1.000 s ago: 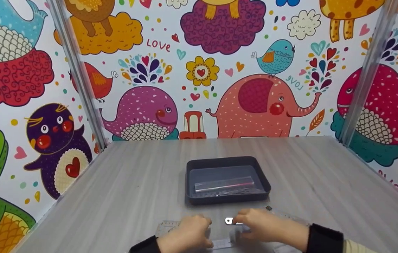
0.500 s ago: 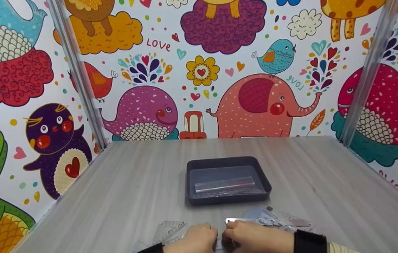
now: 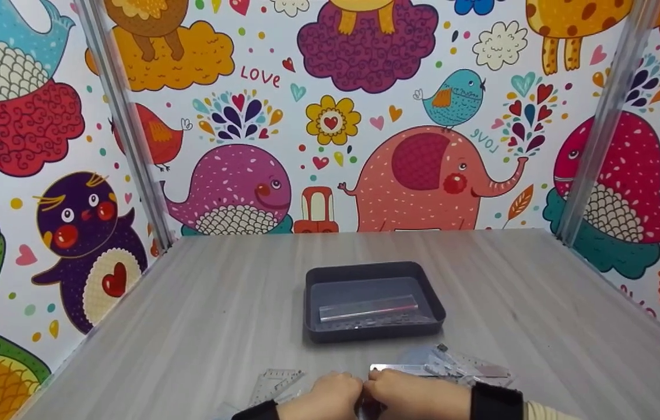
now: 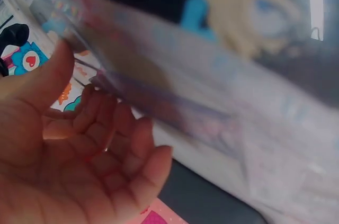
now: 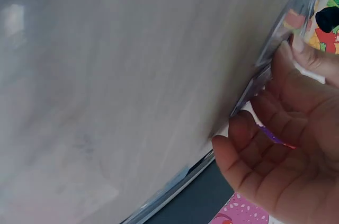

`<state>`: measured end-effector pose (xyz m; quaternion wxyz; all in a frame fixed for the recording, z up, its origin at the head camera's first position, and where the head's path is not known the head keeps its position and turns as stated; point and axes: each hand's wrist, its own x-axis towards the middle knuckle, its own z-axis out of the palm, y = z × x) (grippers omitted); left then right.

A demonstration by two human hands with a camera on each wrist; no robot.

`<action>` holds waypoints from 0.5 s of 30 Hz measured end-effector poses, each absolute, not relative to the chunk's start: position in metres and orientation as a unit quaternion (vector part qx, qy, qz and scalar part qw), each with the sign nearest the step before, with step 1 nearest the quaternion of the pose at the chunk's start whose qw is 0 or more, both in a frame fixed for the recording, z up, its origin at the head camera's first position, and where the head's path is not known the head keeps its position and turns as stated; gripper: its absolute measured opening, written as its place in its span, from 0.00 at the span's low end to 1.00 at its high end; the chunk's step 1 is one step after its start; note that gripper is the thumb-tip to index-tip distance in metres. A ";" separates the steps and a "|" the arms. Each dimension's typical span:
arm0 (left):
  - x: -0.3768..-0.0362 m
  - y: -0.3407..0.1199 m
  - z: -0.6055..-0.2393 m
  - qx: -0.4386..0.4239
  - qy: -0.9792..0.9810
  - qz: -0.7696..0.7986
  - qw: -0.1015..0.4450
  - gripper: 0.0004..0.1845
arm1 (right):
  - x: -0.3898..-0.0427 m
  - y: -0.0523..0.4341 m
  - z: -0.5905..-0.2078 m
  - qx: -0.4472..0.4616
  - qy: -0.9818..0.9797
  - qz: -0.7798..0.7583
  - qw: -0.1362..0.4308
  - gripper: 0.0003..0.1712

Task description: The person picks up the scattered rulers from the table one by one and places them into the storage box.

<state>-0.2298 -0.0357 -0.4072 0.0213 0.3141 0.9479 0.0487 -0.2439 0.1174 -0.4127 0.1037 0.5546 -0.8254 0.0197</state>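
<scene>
Left hand [image 3: 330, 398]: at the near table edge, knuckles up, touching the right hand; in the left wrist view its thumb [image 4: 39, 78] and curled fingers pinch the rim of a clear plastic bag [image 4: 212, 102].
Right hand [image 3: 417, 395]: just beside the left; in the right wrist view its curled fingers [image 5: 265, 123] grip the same bag at an edge with a thin red-purple strip.
Clear plastic bag: held between both hands at the near edge of the table, almost wholly hidden by them in the head view; thin, glossy, limp film, blurred at close range.
Table [image 3: 202, 315]: pale grey wood grain, matt, flat.
Tray [image 3: 313, 303]: dark, rectangular, rounded corners, low walls, at mid-table; it holds another clear bag [image 3: 368, 304] with a red seal line, lying flat.
Set square [image 3: 274, 382]: transparent, triangular, flat on the table just left of the hands.
Rulers [image 3: 441, 368]: a loose cluster of clear, flat drawing tools just right of the hands.
Risk, slip: the film looks slick; a light pinch could let it slide free.
Risk, tear: pulling the two edges unevenly could stretch or split the seal.
Risk, sweep: a sleeve could push the nearby rulers off the near edge.
</scene>
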 end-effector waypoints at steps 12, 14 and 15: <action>-0.228 -0.032 -0.407 0.310 0.948 0.065 0.017 0.08 | -0.235 0.109 -0.409 0.460 -0.886 0.058 0.018 0.04; -0.228 -0.032 -0.407 0.312 0.948 0.055 0.009 0.07 | -0.233 0.107 -0.408 0.427 -0.903 0.047 0.002 0.04; -0.228 -0.032 -0.407 0.313 0.948 0.052 0.006 0.06 | -0.233 0.105 -0.408 0.418 -0.908 0.038 0.001 0.04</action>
